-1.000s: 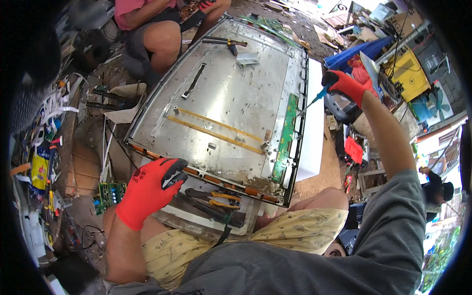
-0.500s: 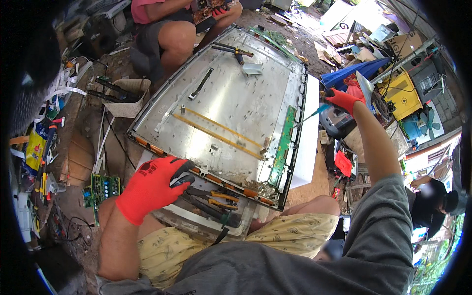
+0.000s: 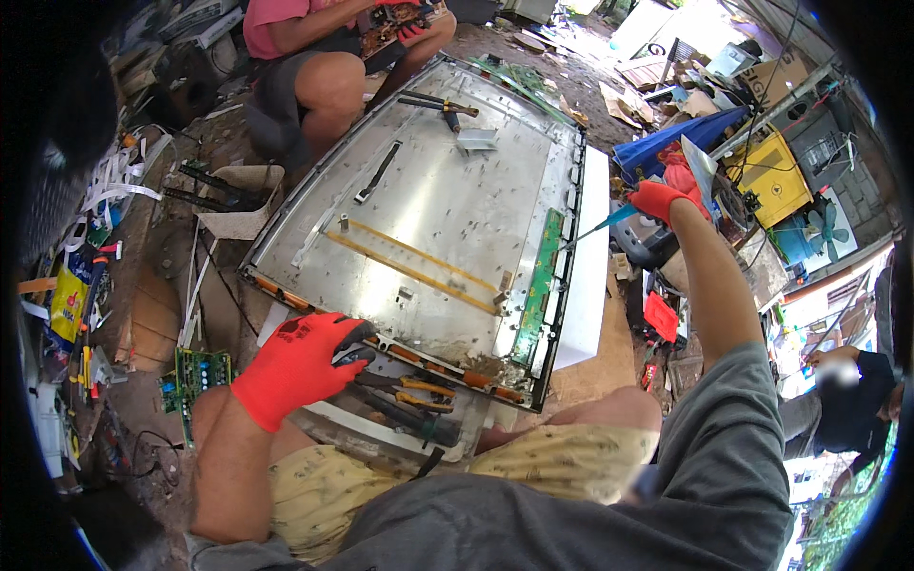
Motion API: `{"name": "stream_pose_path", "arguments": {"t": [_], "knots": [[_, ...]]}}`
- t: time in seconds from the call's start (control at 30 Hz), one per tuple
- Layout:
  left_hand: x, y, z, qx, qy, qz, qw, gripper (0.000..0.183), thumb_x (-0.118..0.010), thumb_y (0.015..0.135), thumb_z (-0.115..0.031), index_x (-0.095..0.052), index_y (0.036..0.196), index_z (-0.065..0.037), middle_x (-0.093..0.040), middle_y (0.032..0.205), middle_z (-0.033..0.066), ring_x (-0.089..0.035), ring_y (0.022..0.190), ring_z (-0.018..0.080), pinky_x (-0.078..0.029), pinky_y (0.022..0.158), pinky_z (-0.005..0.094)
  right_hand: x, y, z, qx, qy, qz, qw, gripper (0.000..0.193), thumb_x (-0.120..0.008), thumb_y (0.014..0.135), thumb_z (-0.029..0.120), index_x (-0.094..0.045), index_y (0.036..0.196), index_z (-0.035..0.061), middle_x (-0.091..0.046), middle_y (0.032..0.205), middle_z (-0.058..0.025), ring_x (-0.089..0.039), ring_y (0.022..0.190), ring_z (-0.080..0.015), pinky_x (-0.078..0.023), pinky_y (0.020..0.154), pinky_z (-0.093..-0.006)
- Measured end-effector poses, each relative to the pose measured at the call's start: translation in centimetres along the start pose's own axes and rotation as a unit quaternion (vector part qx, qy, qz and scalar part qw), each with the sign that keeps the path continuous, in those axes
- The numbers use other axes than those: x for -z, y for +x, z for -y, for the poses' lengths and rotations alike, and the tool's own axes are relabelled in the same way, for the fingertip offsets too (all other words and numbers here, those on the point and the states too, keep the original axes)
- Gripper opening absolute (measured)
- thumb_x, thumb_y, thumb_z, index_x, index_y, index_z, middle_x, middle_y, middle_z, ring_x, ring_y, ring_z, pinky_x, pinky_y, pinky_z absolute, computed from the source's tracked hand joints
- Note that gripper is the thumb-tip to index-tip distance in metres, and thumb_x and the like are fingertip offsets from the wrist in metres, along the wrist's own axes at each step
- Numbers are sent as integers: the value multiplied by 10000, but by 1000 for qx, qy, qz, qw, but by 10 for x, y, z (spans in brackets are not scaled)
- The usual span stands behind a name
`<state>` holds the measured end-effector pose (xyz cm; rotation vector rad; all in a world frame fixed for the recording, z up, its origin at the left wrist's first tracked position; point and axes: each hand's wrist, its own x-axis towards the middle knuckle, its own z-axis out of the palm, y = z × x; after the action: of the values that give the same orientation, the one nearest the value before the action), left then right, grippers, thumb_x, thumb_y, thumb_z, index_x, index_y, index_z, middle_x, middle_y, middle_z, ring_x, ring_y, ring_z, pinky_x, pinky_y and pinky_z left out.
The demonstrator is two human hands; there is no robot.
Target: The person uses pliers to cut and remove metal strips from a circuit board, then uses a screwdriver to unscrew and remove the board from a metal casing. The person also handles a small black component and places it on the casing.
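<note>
A large flat metal display panel [image 3: 419, 228] lies tilted before me, with a long green circuit board [image 3: 539, 285] along its right side. My right hand [image 3: 657, 202], in a red glove, is closed around a screwdriver [image 3: 606, 223] with a teal part; its thin tip reaches to the board's outer edge. My left hand [image 3: 303, 366], red-gloved with dark fingertips, is closed at the panel's near edge, fingers above and thumb below. Pliers with orange-yellow handles [image 3: 426, 392] lie beside it, below that edge. Two yellowish strips [image 3: 409, 270] lie across the metal.
Cutters [image 3: 440, 107] and a small metal plate [image 3: 476, 140] rest on the panel's far part. Another person [image 3: 328, 95] sits at the far left with a board in gloved hands. A woven basket [image 3: 249, 214] stands left; a populated circuit board [image 3: 197, 376] lies near my left arm.
The view has shifted slightly, so the panel appears a little further left. My right hand still holds the screwdriver at the board, its shaft angled slightly differently; my left hand stays at the near edge.
</note>
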<state>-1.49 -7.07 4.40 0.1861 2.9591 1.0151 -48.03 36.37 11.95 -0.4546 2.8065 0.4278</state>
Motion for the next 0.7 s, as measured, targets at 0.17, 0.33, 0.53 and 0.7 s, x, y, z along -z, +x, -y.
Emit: {"name": "stream_pose_path", "arguments": {"t": [0.17, 0.33, 0.53, 0.7], "knots": [[-5, 15, -10, -13, -41, 17, 999, 324, -727, 846, -189, -674, 1127, -36, -682, 1037, 166, -661, 926, 338, -524, 814, 384, -17, -4, -48, 275, 252, -87, 924, 234, -640, 751, 79, -622, 973, 4, -645, 814, -89, -595, 719, -188, -495, 648, -353], [-18, 8, 3, 26, -21, -11, 999, 309, -724, 850, -171, -684, 1120, -26, -693, 1029, 162, -669, 922, 327, -524, 820, 375, -32, -6, 2, 41, 225, -169, 959, 408, -577, 919, 317, -585, 1212, 34, -692, 1062, -201, -672, 966, -316, -521, 831, -423], [-28, 47, -18, -40, -158, -54, 985, 322, -715, 849, -86, -675, 1160, -13, -711, 1054, 153, -691, 960, 294, -529, 870, 362, -19, -34, -16, 78, 121, -145, 979, 439, -528, 910, 332, -621, 1210, 25, -673, 1162, -249, -629, 1128, -417, -493, 964, -475], [-19, 146, -78, -85, -144, -14, 986, 314, -669, 906, -65, -657, 1206, 24, -706, 1157, 103, -651, 1026, 157, -496, 928, 299, -24, -52, 14, 179, 357, -173, 900, 370, -616, 836, 148, -563, 1193, 67, -632, 1130, -159, -621, 1039, -287, -489, 914, -385]]}}
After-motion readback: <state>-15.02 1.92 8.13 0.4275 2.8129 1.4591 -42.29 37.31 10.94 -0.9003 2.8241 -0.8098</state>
